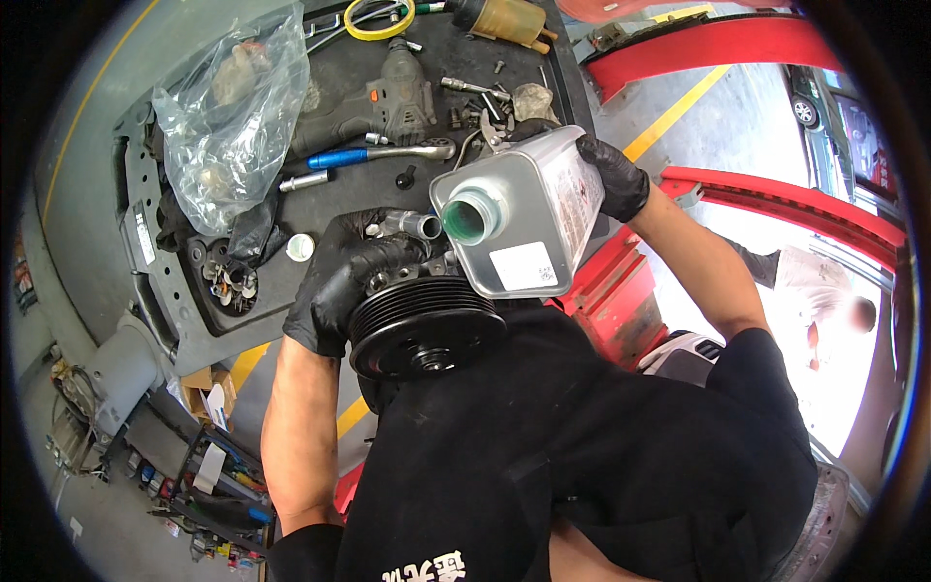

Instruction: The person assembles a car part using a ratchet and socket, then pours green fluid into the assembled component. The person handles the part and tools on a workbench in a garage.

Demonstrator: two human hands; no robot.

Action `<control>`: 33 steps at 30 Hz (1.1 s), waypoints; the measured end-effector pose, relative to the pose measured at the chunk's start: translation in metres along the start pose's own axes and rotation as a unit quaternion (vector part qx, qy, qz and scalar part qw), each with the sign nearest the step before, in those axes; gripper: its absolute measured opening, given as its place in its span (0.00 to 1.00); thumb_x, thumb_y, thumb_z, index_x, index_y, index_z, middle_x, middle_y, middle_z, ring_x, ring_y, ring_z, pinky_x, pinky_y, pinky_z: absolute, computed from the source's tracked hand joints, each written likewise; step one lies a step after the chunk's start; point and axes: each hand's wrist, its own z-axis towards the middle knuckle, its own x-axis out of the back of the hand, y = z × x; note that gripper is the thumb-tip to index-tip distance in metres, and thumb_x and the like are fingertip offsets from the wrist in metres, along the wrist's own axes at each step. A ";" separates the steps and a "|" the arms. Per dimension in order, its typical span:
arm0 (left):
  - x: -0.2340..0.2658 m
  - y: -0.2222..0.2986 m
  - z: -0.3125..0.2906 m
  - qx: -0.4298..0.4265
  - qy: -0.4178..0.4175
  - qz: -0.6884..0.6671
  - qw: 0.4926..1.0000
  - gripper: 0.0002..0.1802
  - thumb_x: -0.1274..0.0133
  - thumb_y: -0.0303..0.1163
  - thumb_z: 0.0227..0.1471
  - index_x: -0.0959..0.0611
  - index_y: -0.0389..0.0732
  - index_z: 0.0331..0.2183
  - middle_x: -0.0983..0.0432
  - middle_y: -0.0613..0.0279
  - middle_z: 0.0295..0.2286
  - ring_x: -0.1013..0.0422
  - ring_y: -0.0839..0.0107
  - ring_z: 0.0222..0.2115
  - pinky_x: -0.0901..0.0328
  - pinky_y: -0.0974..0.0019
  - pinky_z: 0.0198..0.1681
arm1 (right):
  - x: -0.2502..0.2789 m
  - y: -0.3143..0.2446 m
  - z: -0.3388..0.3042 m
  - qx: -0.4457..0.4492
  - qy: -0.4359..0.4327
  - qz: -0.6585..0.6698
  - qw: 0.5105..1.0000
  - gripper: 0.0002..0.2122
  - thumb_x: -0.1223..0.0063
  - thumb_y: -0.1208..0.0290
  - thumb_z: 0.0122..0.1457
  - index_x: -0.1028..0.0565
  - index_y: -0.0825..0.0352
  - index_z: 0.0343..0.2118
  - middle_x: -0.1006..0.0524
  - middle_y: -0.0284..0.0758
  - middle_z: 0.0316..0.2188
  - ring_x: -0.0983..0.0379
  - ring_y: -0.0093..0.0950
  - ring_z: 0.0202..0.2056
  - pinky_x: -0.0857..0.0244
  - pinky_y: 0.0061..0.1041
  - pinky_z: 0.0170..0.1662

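Note:
My left hand (341, 272), in a black glove, is closed around a pump with a black grooved pulley (427, 325). The pump's open metal inlet pipe (421, 226) points to the right. My right hand (613, 179), gloved too, grips a silver metal can (519, 213) from its far right side. The can is tilted, with its uncapped, green-lined mouth (469, 215) turned left, close beside the inlet pipe. No liquid stream shows between them. A white cap (301, 247) lies on the cart to the left of my left hand.
The dark tool cart top (291, 215) holds a blue-handled ratchet (378, 155), a cordless impact wrench (388, 102), a clear plastic bag (228, 126) and loose fasteners (231, 281). An amber reservoir (509, 24) lies at the back. Another person (815, 291) stands far right, beyond red lift arms (786, 209).

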 end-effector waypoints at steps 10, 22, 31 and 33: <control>0.002 0.006 0.001 -0.009 -0.023 0.051 0.998 0.17 0.43 0.28 0.44 0.16 0.34 0.38 0.18 0.61 0.31 0.23 0.74 0.30 0.28 0.72 0.36 | -0.019 -0.011 -0.003 -0.010 0.000 -0.013 1.000 0.37 0.41 0.52 0.60 0.39 0.70 0.65 0.32 0.47 0.62 0.35 0.42 0.62 0.42 0.41 0.66; 0.008 0.006 0.000 -0.018 -0.032 0.021 0.999 0.14 0.43 0.27 0.46 0.15 0.35 0.38 0.18 0.63 0.30 0.24 0.76 0.28 0.30 0.72 0.33 | -0.024 -0.012 -0.001 0.012 0.051 -0.017 0.998 0.30 0.45 0.55 0.62 0.35 0.73 0.61 0.21 0.44 0.49 0.18 0.30 0.43 0.21 0.27 0.41; 0.014 0.005 0.003 -0.018 -0.026 0.011 0.999 0.15 0.42 0.24 0.46 0.16 0.34 0.40 0.18 0.62 0.31 0.23 0.76 0.29 0.29 0.73 0.33 | -0.023 -0.013 0.003 -0.001 0.092 -0.023 0.996 0.30 0.46 0.55 0.63 0.34 0.73 0.60 0.19 0.44 0.46 0.17 0.30 0.38 0.20 0.28 0.33; 0.017 0.002 0.005 -0.020 -0.024 -0.002 1.000 0.16 0.42 0.24 0.46 0.16 0.34 0.40 0.18 0.62 0.31 0.23 0.76 0.29 0.29 0.73 0.34 | -0.024 -0.015 0.004 -0.005 0.090 -0.025 0.996 0.29 0.45 0.56 0.63 0.34 0.73 0.60 0.19 0.44 0.46 0.17 0.31 0.38 0.20 0.28 0.33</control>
